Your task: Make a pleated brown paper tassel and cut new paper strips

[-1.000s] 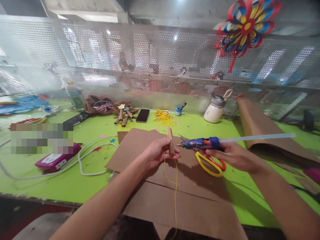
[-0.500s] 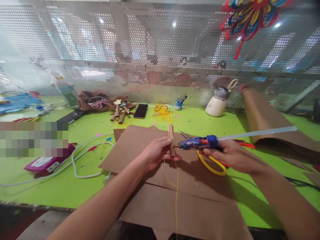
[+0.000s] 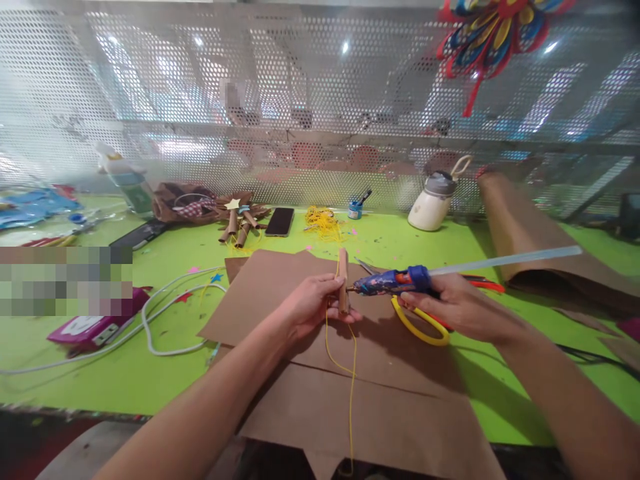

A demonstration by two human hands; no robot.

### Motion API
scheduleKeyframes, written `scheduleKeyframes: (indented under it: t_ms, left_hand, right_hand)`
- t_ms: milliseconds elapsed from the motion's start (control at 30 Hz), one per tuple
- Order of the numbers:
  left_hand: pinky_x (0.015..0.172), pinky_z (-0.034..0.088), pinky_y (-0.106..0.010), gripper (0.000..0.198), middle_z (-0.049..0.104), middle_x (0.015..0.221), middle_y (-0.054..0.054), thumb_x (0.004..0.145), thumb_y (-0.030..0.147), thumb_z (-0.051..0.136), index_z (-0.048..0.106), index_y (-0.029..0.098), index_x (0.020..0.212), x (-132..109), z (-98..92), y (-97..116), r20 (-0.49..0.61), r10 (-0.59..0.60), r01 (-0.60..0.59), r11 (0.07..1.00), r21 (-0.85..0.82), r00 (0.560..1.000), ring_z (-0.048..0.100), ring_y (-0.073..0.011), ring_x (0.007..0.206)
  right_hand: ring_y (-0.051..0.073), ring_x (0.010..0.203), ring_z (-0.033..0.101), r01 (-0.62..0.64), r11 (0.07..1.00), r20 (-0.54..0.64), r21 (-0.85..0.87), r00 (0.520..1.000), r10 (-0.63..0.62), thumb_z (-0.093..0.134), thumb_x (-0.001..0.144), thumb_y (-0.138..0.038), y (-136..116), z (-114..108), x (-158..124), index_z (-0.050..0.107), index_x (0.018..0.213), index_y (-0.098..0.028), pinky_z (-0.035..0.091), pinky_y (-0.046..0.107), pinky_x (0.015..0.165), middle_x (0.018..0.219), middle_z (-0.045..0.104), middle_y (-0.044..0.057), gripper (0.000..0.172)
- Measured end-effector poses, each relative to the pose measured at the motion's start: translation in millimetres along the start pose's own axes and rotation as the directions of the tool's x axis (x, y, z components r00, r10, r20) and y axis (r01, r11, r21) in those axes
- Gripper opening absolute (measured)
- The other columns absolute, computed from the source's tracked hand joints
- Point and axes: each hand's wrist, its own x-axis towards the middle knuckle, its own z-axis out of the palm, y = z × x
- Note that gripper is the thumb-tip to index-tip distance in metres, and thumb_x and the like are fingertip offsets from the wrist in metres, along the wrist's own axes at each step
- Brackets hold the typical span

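Note:
My left hand [image 3: 314, 303] grips a small brown paper roll [image 3: 343, 277], held upright above the paper. A yellow string [image 3: 353, 393] runs along the roll and hangs down over the brown paper sheets [image 3: 385, 423]. My right hand [image 3: 463, 307] is closed around a blue glue gun [image 3: 393, 281], with a long clear glue stick [image 3: 515, 260] jutting from its back. The gun's nozzle points left and meets or nearly meets the side of the roll. Scissors with yellow handles [image 3: 423, 327] lie under the gun, partly hidden by it and my right hand.
On the green table stand a white bottle [image 3: 429, 208], a blue jar [image 3: 355, 211] and a phone [image 3: 279, 222]. Yellow string lies tangled [image 3: 323, 223]. Small paper rolls [image 3: 243, 233] sit at back left. A magenta power strip [image 3: 97, 328] trails a white cable [image 3: 150, 340]. A large brown paper roll [image 3: 530, 233] lies right.
The view has shifted slightly. The glue gun has moved a little along the roll, its nozzle now slightly higher against it. Both hands keep their holds.

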Motion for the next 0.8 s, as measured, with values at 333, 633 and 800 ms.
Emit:
scheduleKeyframes:
  t_ms: [333, 633, 800]
  left_hand:
    - [0.053, 0.055, -0.027, 0.011, 0.060, 0.066, -0.006, 0.088, 0.022, 0.051, 0.052, 0.012, 0.083, 1.3, -2.2, -0.2, 0.020, -0.013, 0.013, 1.000, -0.004, 1.000, 0.069, -0.0217, 0.060]
    - [0.054, 0.056, -0.028, 0.012, 0.062, 0.067, -0.008, 0.089, 0.020, 0.045, 0.053, 0.011, 0.088, 0.3, 0.5, 1.0, 0.022, -0.032, 0.031, 0.999, 0.039, 0.999, 0.069, -0.0212, 0.060]
    - [0.053, 0.055, -0.027, 0.011, 0.060, 0.067, -0.006, 0.089, 0.020, 0.045, 0.052, 0.011, 0.089, 0.2, 0.7, 1.1, 0.021, -0.038, 0.037, 0.998, 0.046, 0.999, 0.069, -0.0213, 0.060]
  right_hand:
    - [0.022, 0.081, 0.062, 0.071, 0.996, 0.008, -0.049, 0.997, -0.070, 0.051, 0.086, -0.047, 2.8, -2.5, -3.9, 0.069, 0.100, -0.021, 0.049, 0.031, 0.076, 0.089, 0.069, 0.003, 0.035]
    - [0.020, 0.076, 0.063, 0.058, 0.998, -0.035, -0.039, 0.998, -0.059, 0.050, 0.087, -0.048, 0.8, -1.9, -3.3, 0.070, 0.095, -0.020, 0.049, 0.028, 0.070, 0.082, 0.069, 0.003, 0.035]
    - [0.019, 0.073, 0.062, 0.062, 0.997, -0.044, -0.051, 0.997, -0.065, 0.049, 0.087, -0.048, -3.8, -3.4, -1.7, 0.069, 0.094, -0.019, 0.048, 0.026, 0.068, 0.078, 0.067, 0.003, 0.035]
